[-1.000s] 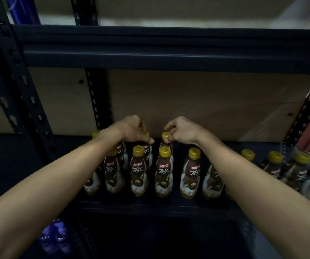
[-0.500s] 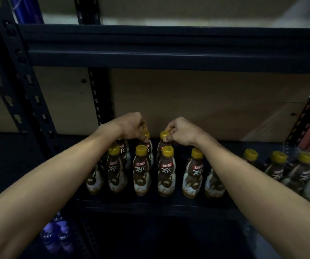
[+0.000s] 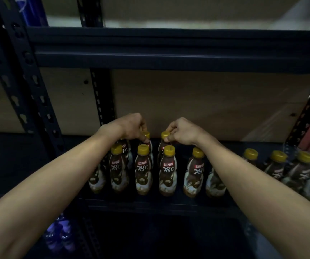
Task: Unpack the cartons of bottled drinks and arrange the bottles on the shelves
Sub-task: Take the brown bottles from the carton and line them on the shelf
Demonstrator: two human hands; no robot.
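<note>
hands have hardly moved in the last second, both are parked on back-row caps

your left hand [image 3: 131, 126] and right hand [image 3: 183, 130] sit where they were a moment ago, maybe a hair deeper into the shelf [image 3: 150, 204]. each one has its fingertips curled down and pinched round a yellow cap: the left on the left back-row bottle [image 3: 147, 135], the right on the right back-row bottle [image 3: 165, 135]. both bottles stand upright behind the front row [image 3: 144, 171], close to the back board [image 3: 206, 105]. i can't tell whether their bases are fully down, since the front row hides them.

tips for doing this bit well, imo:
- lower straight down. a cap-only pinch lets the bottle swing.
- line each one up behind a front bottle, so the gap between the two matches the front spacing.
- feel the base settle flat before you loosen your fingers.
- lift your hands up and out, not backward. your forearms pass right over the front caps, and a nudge could topple that row.
</note>
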